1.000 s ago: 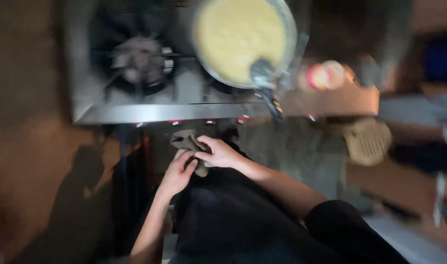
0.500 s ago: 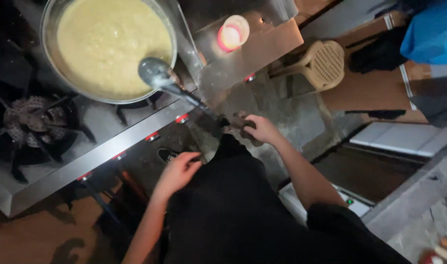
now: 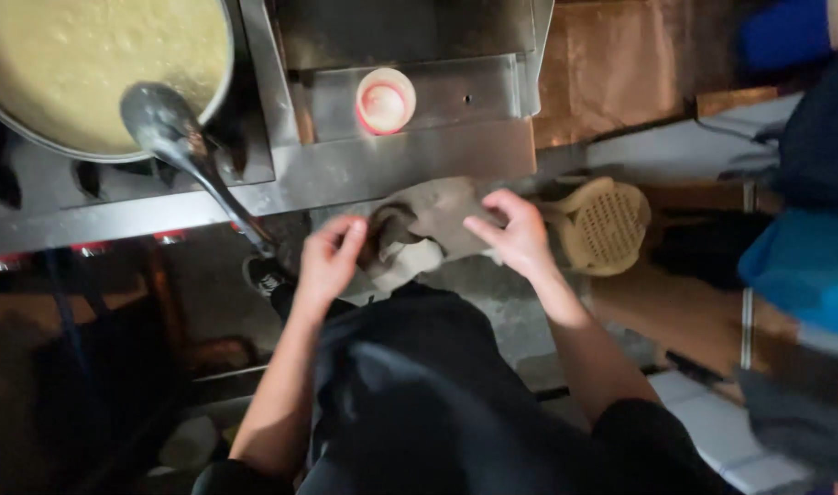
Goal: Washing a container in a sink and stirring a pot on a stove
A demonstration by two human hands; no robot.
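A: Grey-brown cloth (image 3: 428,229) spans between both hands, below the steel stove ledge (image 3: 410,165).

B: Left hand (image 3: 327,261) pinches its crumpled end; right hand (image 3: 515,234) grips the other edge. Advise keeping it taut, clear of the ladle handle (image 3: 222,197) left of the left hand.

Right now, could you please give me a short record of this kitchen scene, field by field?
left hand: left hand grips one end of a grey cloth
right hand: right hand holds the other end of the cloth
pan: wide pan on the stove, filled with yellow batter
ladle: ladle with its bowl on the pan's rim, handle pointing toward the person
shelf: steel shelf with a small pink cup
floor: beige plastic stool beside the right hand
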